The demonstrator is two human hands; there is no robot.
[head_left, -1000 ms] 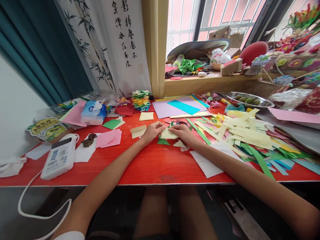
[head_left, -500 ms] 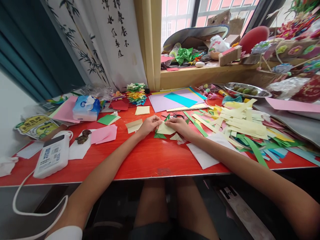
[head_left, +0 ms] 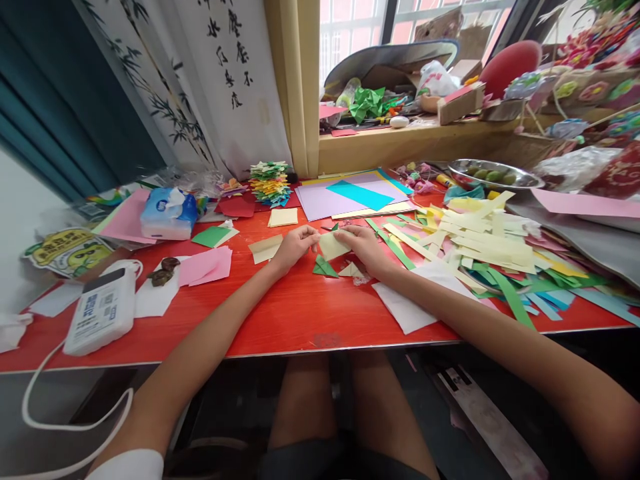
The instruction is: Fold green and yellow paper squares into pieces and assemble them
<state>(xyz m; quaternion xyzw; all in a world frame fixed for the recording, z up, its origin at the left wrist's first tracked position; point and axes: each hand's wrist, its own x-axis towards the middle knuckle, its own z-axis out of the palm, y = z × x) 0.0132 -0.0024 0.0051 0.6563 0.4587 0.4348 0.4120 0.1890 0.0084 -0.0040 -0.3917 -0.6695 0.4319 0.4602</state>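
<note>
A small pale yellow piece of paper [head_left: 334, 247] is between my two hands, above the red table. My right hand [head_left: 366, 248] grips it from the right, with thumb and fingers closed at its upper edge. Pinched fingers of my left hand [head_left: 299, 245] meet its left edge. Just below lie a green folded paper piece [head_left: 325, 267] and a cream folded paper piece [head_left: 351, 270]. A creased pale yellow sheet [head_left: 265, 249] rests left of my left hand. Dark scissors lie partly hidden behind my right hand.
Many cut paper strips [head_left: 490, 247] are heaped at right, beside a white sheet [head_left: 407, 310] under my right forearm. Behind are purple paper [head_left: 315, 200], a stack of folded pieces [head_left: 270, 183] and a metal dish [head_left: 460, 167]. Left are a tissue pack [head_left: 167, 215] and a white power bank [head_left: 103, 313].
The pale yellow paper has turned and now shows as a flatter rectangle. My hands are slightly farther apart, and the green folded piece beneath shows more fully. The view has shifted slightly.
</note>
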